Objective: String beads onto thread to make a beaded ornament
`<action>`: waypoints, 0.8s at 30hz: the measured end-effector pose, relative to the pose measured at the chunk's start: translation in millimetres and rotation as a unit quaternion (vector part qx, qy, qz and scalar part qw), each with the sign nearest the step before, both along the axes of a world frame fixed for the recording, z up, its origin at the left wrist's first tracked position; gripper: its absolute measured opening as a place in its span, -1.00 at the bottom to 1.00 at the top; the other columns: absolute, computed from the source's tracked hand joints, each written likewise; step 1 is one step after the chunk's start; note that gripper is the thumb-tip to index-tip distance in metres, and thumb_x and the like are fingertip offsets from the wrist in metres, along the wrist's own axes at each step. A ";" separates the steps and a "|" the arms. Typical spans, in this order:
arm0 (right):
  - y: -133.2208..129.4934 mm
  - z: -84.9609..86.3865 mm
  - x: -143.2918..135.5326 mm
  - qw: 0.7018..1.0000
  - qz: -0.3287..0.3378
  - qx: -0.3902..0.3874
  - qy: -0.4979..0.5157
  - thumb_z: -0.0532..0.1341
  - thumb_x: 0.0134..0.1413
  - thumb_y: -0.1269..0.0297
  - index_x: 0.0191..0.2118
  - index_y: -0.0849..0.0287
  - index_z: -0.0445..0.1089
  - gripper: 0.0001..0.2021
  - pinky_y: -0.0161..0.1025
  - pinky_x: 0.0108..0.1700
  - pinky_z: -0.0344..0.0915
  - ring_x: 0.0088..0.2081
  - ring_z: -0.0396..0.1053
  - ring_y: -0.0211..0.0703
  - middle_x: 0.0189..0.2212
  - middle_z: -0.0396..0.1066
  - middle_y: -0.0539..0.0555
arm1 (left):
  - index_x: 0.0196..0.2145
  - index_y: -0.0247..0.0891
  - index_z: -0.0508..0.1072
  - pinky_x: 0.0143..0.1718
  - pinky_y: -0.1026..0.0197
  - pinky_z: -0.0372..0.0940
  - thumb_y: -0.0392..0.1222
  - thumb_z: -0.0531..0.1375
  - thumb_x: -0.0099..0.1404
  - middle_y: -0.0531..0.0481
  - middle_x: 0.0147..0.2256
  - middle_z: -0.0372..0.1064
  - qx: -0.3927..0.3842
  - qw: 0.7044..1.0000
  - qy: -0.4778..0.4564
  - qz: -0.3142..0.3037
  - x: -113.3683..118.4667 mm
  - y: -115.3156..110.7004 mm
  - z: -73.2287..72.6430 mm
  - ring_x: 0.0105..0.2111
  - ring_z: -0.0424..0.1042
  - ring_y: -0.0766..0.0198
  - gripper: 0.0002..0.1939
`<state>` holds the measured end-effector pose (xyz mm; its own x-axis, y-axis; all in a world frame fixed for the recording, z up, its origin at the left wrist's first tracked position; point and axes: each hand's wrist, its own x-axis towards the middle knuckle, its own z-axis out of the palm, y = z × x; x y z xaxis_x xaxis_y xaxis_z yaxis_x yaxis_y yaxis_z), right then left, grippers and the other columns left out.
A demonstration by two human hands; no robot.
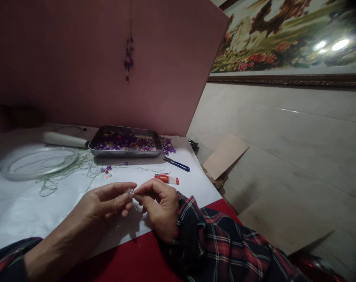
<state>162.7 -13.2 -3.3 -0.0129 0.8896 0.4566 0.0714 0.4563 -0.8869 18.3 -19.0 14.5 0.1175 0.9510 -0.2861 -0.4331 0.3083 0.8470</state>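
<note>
Between my two hands, over the white-covered front of the table, is a small cluster of clear beads. The thumb and fingers of my left hand pinch it from the left. My right hand is closed at its right side, thumb and forefinger pressed together by the cluster. What the right fingertips hold is too small to make out. Just beyond my right hand lies a red and clear case. Thread snips with dark blue handles rest behind it. A few loose purple and red beads lie beyond my left hand.
A metal tray of purple beads stands at the back, with more beads beside it. Leftward are green cord, a clear ring and a white-handled tool. A bead string hangs against the pink panel.
</note>
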 end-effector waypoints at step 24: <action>1.2 9.6 1.9 0.999 -0.025 -0.007 -0.031 0.30 -0.04 0.41 -0.48 0.20 0.48 -0.94 -0.36 -0.47 0.21 -0.50 0.27 -0.29 -0.55 0.37 -0.04 | -0.44 -0.30 0.63 -0.57 0.40 0.24 -0.25 0.47 -0.11 0.00 -0.60 0.47 0.039 0.999 0.018 -0.022 2.6 -0.3 -7.0 -0.62 0.34 0.40 -0.79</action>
